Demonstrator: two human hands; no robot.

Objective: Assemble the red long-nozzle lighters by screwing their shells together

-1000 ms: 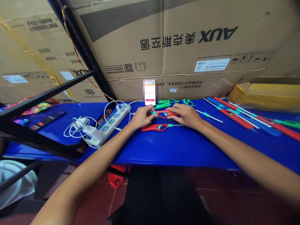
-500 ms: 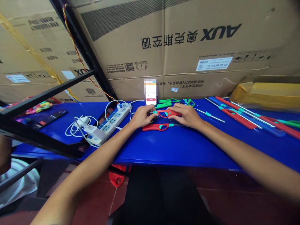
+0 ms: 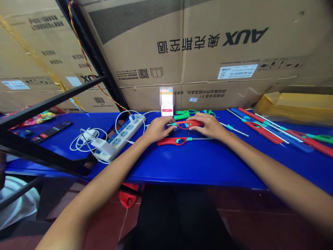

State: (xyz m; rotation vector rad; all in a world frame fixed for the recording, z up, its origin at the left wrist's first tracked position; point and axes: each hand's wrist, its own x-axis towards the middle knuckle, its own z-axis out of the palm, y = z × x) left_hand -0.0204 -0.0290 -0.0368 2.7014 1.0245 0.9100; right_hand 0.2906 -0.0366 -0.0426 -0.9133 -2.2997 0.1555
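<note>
Three things far left: a pile of bright plastic toys (image 3: pixel 39 117), a black remote (image 3: pixel 50 132) and a black metal shelf bar (image 3: pixel 52 99) that crosses over them.

Plug spot: a white power strip (image 3: pixel 123 137) lies on the blue table (image 3: pixel 197 163), with a white charger (image 3: pixel 102 146) and loops of white cord (image 3: pixel 80 140) beside it.

Left hand: the left hand (image 3: pixel 157 129) is closed in a narrow pinch on the teal part of a long red lighter (image 3: pixel 188 124).

Lighter spot: that lighter is held just above a second red lighter (image 3: pixel 171 141), which lies flat on the table.

Right hand: the right hand (image 3: pixel 209 126) is curled over the red handle, holding it too.

Back of the table: a phone (image 3: pixel 167 102) stands up against a cardboard box (image 3: pixel 208 45), with green lighters (image 3: pixel 182 116) next to it.

Far right: more red lighters (image 3: pixel 262 133) and blue lighters (image 3: pixel 293 146) lie in a row by a yellow package (image 3: pixel 293 107).

Could go wrong: a slip could drop the held lighter on the flat one, and pushing too hard could bend its thin metal rod.
</note>
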